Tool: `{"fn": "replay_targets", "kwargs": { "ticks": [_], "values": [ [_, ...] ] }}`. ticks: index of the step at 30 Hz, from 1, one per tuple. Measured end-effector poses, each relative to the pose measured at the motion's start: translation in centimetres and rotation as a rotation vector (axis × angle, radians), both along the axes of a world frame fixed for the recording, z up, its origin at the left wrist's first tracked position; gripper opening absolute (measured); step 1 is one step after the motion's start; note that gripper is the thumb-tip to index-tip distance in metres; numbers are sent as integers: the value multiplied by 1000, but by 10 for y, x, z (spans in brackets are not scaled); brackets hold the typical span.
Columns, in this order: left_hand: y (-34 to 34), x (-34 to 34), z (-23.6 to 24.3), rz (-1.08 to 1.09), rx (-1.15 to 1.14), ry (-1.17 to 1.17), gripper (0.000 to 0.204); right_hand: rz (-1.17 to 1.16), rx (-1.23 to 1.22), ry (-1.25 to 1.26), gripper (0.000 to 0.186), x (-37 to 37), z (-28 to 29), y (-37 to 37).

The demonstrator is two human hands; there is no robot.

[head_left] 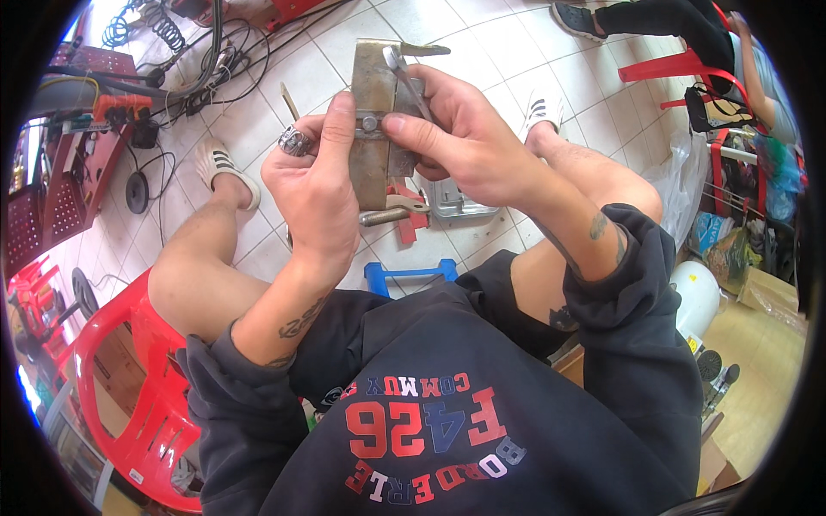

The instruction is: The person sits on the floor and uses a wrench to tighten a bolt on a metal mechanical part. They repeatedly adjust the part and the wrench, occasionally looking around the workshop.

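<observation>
My left hand (316, 176), with a silver ring on one finger, grips the left edge of a worn, brownish metal plate (368, 73), thumb on top. A bolt head (370, 123) shows on a clamp-like band across the plate's middle. My right hand (460, 133) closes on the plate's right side, its thumb tip beside the bolt. A silver wrench (411, 82) lies between the right fingers, its head raised near the plate's top. A thin brass-coloured strip (289, 101) juts out behind my left hand; whether it belongs to the plate I cannot tell.
Below the plate are a metal tool with a long handle (391, 215), red metal pieces (406, 230), a shallow tray (465, 199) and a blue stool frame (411, 273). Cables (232, 69) trail at upper left. A red chair (142, 396) stands left; another person's leg (645, 21) is upper right.
</observation>
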State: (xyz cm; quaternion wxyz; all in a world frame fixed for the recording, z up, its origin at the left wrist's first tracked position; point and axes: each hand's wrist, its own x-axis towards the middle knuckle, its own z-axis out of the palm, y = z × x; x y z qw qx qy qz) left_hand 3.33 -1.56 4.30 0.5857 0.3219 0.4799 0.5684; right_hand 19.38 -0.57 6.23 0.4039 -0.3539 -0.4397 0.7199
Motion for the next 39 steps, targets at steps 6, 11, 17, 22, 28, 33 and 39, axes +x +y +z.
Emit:
{"fn": "replay_targets", "kwargs": {
  "ticks": [6, 11, 17, 22, 28, 33, 39],
  "values": [
    [0, -2, -2, -1, -29, -32, 23, 39, -15, -21, 39, 4, -1, 3],
    [-1, 1, 2, 11, -53, -81, 26, 92, -19, -62, 42, 7, 1, 7],
    [0, 1, 2, -3, 17, 59, 25, 126, -15, -119, 40, 12, 4, 8],
    [-1, 3, 4, -1, 34, 47, 25, 126, 3, -131, 39, 12, 2, 8],
    [-2, -6, -2, -83, 22, 109, 24, 133, -9, -126, 38, 13, 3, 9],
    [1, 3, 0, 1, 17, 77, 25, 55, 25, -284, 37, 12, 3, 9],
    [4, 1, -3, 20, -20, 118, 28, -102, 132, -558, 31, 34, 13, 18]
  ]
}}
